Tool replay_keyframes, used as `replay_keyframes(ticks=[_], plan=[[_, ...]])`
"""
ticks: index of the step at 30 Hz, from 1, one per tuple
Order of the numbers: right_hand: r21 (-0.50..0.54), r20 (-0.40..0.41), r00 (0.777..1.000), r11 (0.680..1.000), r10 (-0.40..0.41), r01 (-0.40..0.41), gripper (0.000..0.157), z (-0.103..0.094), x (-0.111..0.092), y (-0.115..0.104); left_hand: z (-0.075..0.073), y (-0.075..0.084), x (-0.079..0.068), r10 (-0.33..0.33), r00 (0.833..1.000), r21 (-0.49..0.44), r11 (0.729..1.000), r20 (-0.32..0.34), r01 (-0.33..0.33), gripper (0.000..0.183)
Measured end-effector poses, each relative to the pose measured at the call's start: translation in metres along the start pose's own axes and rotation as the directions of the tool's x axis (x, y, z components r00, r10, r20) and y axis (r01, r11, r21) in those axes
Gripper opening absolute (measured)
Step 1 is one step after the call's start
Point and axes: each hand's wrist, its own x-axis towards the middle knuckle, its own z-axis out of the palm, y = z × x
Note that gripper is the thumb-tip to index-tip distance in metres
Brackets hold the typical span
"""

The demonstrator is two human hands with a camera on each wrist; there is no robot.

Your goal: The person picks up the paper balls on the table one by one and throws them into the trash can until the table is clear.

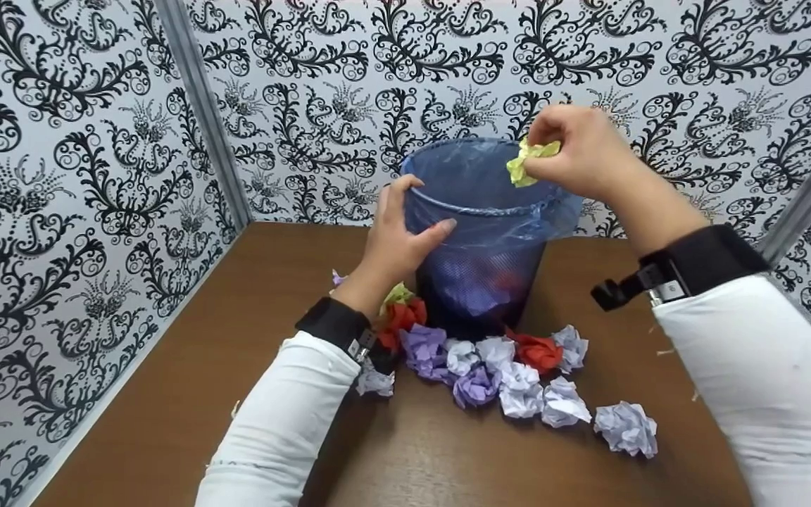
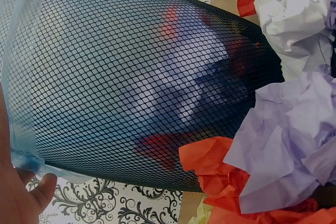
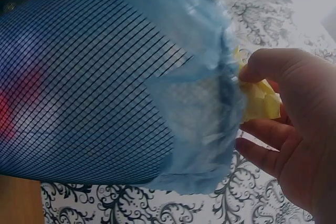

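Note:
A dark mesh wastebasket [image 1: 479,282] with a blue plastic liner [image 1: 448,229] folded over its rim stands on the brown table. My left hand [image 1: 400,229] grips the near left side of the rim, thumb outside on the liner. At the rim's right side, my right hand [image 1: 581,151] pinches a crumpled yellow paper ball [image 1: 529,162] between thumb and fingers. Through the mesh, white, purplish and red crumpled paper [image 2: 184,72] shows low in the basket. The right wrist view has the yellow paper [image 3: 260,100] beside the liner's edge.
Crumpled paper balls lie around the basket's foot: purple [image 1: 425,351], red [image 1: 538,352], white [image 1: 520,389] and a yellow-green one [image 1: 397,296] partly behind my left wrist. One white ball [image 1: 626,428] sits apart at the right. Patterned wall panels [image 1: 307,105] rise behind and left of the table [image 1: 187,394].

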Motion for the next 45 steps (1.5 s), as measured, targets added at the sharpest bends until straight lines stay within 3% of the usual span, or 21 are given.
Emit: replay_keyframes(ticks=[7,13,17,23,31,36,41,45], plan=[[0.018,0.016,0.999,0.999,0.038,-0.038,0.025,0.006,0.001,0.009,0.001,0.0,0.0,0.005,1.0,0.003,1.0,0.0,-0.005,0.075],[0.044,0.086,0.994,0.997,0.061,-0.065,0.033,0.011,-0.005,0.013,0.002,-0.002,0.0,0.014,1.0,0.012,1.0,-0.007,-0.014,0.077],[0.076,0.079,0.996,0.997,0.028,-0.034,0.032,0.012,-0.015,0.018,0.003,-0.002,-0.001,0.014,1.0,0.005,1.0,0.001,-0.014,0.079],[0.113,0.016,0.997,0.991,-0.07,0.068,0.031,0.006,-0.04,0.027,0.001,0.0,-0.001,0.009,1.0,0.009,1.0,0.011,-0.009,0.078],[0.1,-0.095,0.991,0.989,-0.097,0.106,0.028,0.004,-0.084,0.051,-0.007,0.002,-0.001,-0.002,0.999,0.028,1.0,0.037,0.001,0.076],[0.077,-0.099,0.99,0.991,-0.099,0.106,0.03,0.018,-0.112,0.079,-0.01,0.004,0.0,0.009,1.0,0.078,0.997,0.027,-0.011,0.074],[0.114,-0.018,0.998,0.992,-0.059,0.061,0.036,0.037,-0.139,0.105,-0.012,0.006,0.0,0.05,0.999,0.165,0.985,-0.006,-0.048,0.071],[0.133,0.133,0.99,0.991,-0.045,0.027,0.044,0.051,-0.155,0.12,-0.014,0.008,-0.001,0.082,0.996,0.235,0.969,-0.027,-0.073,0.071]])
